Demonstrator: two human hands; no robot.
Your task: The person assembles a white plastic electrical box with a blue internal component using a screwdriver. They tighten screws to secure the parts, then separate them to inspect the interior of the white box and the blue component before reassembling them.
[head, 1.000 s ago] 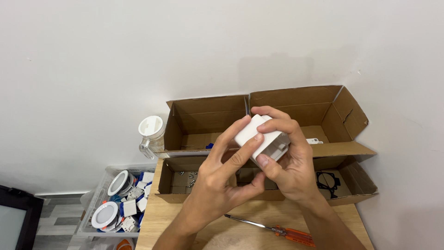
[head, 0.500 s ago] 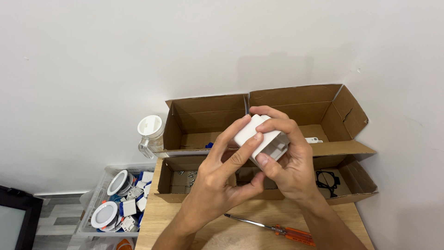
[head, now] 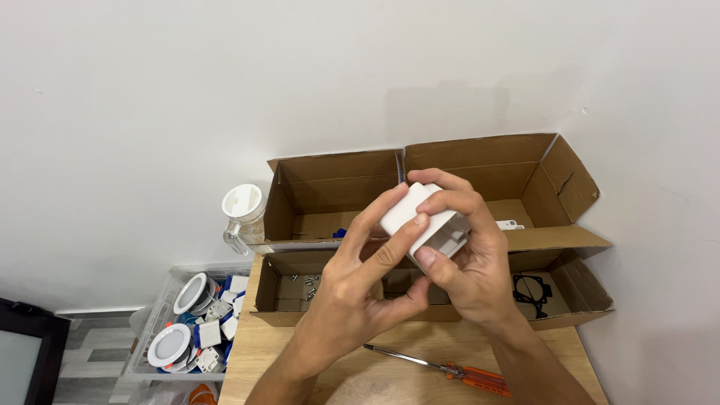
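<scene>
Both hands hold up a small white plastic box-shaped part [head: 409, 211] in front of the cardboard boxes. My left hand [head: 360, 289] grips it from the left, with thumb and fingers on its smooth white face. My right hand [head: 469, 262] wraps it from the right and above, index finger curled over the top. The part's open underside with inner ribs [head: 450, 234] faces right and down.
Open cardboard boxes [head: 337, 187] stand against the white wall, with small screws [head: 304, 280] in one and black gaskets [head: 532, 289] in another. An orange-handled screwdriver [head: 450, 369] lies on the wooden table. A clear jar [head: 241, 217] and a bin of round white lamps [head: 184, 330] sit left.
</scene>
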